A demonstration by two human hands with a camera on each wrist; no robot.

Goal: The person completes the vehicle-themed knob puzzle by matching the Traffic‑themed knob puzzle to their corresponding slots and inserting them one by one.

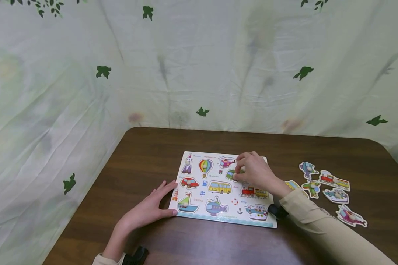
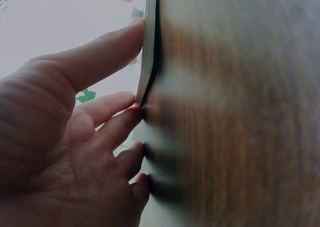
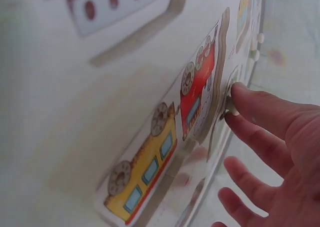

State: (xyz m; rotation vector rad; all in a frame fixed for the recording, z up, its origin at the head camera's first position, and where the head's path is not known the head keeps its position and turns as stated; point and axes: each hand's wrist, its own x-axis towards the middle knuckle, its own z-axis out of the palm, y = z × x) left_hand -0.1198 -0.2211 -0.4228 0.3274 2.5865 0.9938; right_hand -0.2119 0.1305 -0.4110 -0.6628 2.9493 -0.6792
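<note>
A white vehicle puzzle board lies on the table, with colourful pictures of a rocket, balloon, car, bus and other vehicles. My right hand reaches over its upper right part. Thumb and forefinger pinch a small knob at a green vehicle picture, which the fingers partly cover. Beside it, the red and yellow train picture lies in its recess. At the board's left side, my left hand has fairly straight fingers along the edge; its thumb touches the near left corner.
Right of the board lie several loose puzzle pieces: a blue submarine, a train, a ship, a helicopter and a green piece. A yellow piece is partly behind the right sleeve. A patterned curtain hangs behind the brown table.
</note>
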